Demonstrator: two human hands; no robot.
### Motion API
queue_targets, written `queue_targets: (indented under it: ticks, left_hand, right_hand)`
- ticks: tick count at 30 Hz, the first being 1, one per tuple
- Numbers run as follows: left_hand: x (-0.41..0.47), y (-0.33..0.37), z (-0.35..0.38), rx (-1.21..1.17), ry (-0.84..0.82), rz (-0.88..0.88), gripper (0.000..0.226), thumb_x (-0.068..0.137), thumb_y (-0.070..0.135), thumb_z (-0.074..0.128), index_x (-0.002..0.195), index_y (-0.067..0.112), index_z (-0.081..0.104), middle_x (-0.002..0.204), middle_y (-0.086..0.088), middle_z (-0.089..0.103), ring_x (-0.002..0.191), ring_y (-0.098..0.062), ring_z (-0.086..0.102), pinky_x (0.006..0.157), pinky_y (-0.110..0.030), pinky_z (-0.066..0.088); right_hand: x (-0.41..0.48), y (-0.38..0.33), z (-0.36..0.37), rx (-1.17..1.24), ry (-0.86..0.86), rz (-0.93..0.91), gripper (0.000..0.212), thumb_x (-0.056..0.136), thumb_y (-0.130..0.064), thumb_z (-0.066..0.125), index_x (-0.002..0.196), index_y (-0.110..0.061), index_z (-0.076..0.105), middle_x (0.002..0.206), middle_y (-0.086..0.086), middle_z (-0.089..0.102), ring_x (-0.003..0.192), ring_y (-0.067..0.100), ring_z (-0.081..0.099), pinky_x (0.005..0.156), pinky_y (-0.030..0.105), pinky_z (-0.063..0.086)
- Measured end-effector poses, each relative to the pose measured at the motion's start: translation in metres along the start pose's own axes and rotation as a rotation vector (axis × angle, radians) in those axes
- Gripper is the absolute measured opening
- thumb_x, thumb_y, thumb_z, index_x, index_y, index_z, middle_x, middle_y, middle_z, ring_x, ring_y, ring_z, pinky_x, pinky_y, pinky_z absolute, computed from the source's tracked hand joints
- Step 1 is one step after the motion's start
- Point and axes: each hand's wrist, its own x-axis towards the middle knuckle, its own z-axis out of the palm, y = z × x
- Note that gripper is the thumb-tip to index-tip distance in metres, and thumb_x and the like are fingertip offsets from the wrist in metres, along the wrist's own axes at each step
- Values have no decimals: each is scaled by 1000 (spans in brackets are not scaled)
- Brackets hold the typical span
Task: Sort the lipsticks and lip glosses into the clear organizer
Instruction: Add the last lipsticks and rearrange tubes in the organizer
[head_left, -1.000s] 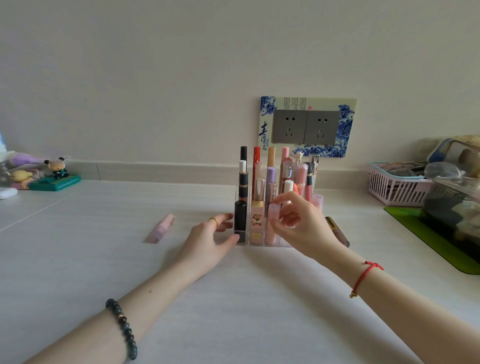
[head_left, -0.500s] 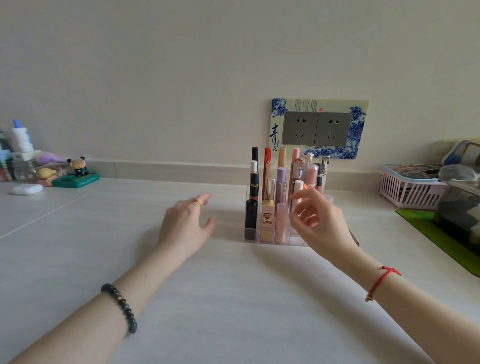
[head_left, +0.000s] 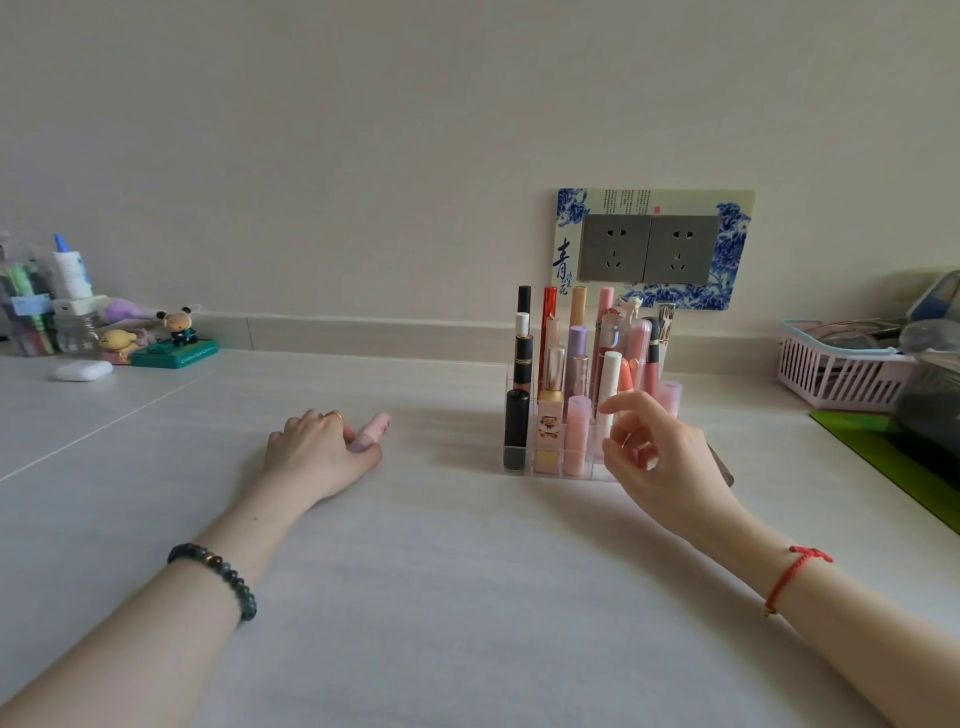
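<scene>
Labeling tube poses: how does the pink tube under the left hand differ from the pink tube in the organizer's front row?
The pink tube by the left hand lies flat on the table, outside the clear organizer; the front-row pink tube stands upright in a compartment. The left hand partly covers the first, fingers on it; nothing touches the second, and the right hand hovers beside it. Both are pale pink and cylindrical.

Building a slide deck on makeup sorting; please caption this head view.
Left hand reaches a pink lip tube lying on the table while right hand hovers by the filled clear organizer.
</scene>
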Motion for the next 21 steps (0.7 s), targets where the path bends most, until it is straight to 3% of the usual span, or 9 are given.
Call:
queue_targets:
  ticks: [6,9,12,17,21]
  left_hand:
    - [0,2,-5,-175,99,25,31,81,52,53,79,22,59,93,-2,64,95,-27,57,83,-31,42]
    - [-1,7,-8,-464,187,100,17,83,36,58,78,20,58,87,1,67,91,-26,61,82,-32,46]
    - [-5,17,-11,-786,151,175,13,84,25,59,82,12,62,80,-1,72,85,-17,64,87,-33,46]
    - [-20,46,-23,-1205,52,335,10,85,20,63,81,11,60,76,-13,73,86,-24,67,92,-34,48]
    - [-41,73,-29,-1415,-63,436,17,75,26,69,83,14,60,71,-7,74,76,-16,70,76,-15,49]
  right_hand:
    - [-3,-1,-2,16,-4,-12,30,80,-2,58,96,-26,50,67,-12,56,58,4,54,56,14,45]
    - [-3,-2,-4,30,-6,-14,29,80,0,57,99,-21,52,67,-13,55,64,1,55,56,8,44]
    - [-4,-5,-4,37,2,-40,29,80,1,57,98,-22,52,66,-15,53,68,0,55,57,8,44]
    - [-3,-11,-6,65,-6,-68,34,79,-1,61,96,-29,50,68,-15,55,63,4,56,57,10,46]
    - [-2,-21,-7,173,-34,-122,32,79,-7,65,100,-28,53,76,-10,60,67,8,59,62,13,50]
